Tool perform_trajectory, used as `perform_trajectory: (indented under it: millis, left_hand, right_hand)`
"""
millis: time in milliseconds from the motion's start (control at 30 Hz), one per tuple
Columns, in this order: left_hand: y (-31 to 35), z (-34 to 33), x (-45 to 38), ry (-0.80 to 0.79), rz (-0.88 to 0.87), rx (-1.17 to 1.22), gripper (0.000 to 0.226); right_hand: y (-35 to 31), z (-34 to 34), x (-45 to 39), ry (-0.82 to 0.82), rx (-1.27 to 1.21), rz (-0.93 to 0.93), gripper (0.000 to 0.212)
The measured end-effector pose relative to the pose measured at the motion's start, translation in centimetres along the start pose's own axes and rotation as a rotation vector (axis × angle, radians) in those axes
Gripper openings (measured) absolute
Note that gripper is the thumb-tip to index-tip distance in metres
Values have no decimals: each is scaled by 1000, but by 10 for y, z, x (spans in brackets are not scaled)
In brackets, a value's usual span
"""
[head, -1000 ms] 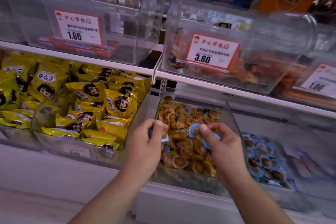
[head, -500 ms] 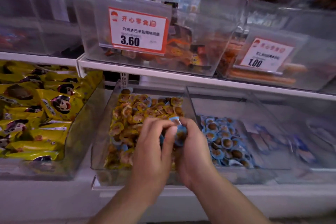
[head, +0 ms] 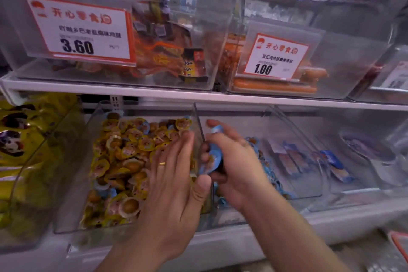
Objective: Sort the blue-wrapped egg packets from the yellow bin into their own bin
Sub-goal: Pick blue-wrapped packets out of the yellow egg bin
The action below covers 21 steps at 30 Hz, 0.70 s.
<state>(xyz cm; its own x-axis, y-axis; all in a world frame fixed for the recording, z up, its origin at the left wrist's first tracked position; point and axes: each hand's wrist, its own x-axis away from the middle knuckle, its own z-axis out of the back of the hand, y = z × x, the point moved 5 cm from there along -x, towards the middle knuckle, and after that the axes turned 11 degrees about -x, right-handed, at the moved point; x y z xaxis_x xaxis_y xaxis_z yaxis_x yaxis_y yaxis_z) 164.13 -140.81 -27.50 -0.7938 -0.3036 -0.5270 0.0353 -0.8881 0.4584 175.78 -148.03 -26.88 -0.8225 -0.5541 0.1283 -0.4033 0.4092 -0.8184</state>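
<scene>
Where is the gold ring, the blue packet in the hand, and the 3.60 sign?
gold ring (head: pixel 161 163), head view, on the band.
blue packet (head: pixel 210 160), head view, on its wrapper.
3.60 sign (head: pixel 81 28), head view, on its white middle.

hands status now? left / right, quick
Left hand: open, fingers straight over the yellow bin, holding nothing.
Right hand: closed around blue packets, above the divider by the blue bin.

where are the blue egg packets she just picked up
The blue egg packets are gripped in the right hand, centre of the head view, just right of the clear divider and over the blue-packet bin, beside the left hand.
</scene>
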Motion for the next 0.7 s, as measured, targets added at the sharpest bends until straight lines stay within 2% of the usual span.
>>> perform_trajectory:
  millis: [100, 167, 233, 267, 333, 400, 467, 500, 567, 633, 700]
  left_hand:
    - [-15, 8, 3, 8, 81, 20, 45]
    - [-28, 21, 5, 57, 103, 10, 37]
    - [-43, 38, 10, 127, 103, -17, 30]
    - [-51, 48, 13, 161, 106, -39, 28]
    - [-66, 69, 20, 233, 126, -88, 25]
    - [-81, 89, 28, 305, 168, -102, 24]
    - [-96, 106, 37, 347, 228, -103, 26]
    - [-102, 113, 42, 354, 266, -94, 28]
    - [-113, 121, 50, 358, 359, -41, 34]
    - [-122, 124, 55, 366, 443, 40, 45]
    - [-129, 122, 59, 355, 514, 116, 49]
  right_hand:
    - [-27, 31, -23, 192, 128, 169, 26]
    - [-26, 48, -37, 206, 212, 84, 39]
    - [-19, 61, -43, 180, 478, -49, 53]
    - [-19, 65, -44, 182, 632, -37, 54]
    - [-30, 66, -43, 257, 770, 192, 45]
    - [-40, 55, -35, 301, 677, 439, 28]
    - [-42, 31, -25, 287, 645, 620, 22]
    - [-37, 13, -17, 246, 679, 668, 22]
    - [-14, -27, -4, 57, 737, 669, 23]
    - [24, -65, 6, -214, 836, 533, 26]
    - [72, -92, 12, -512, 1047, 332, 31]
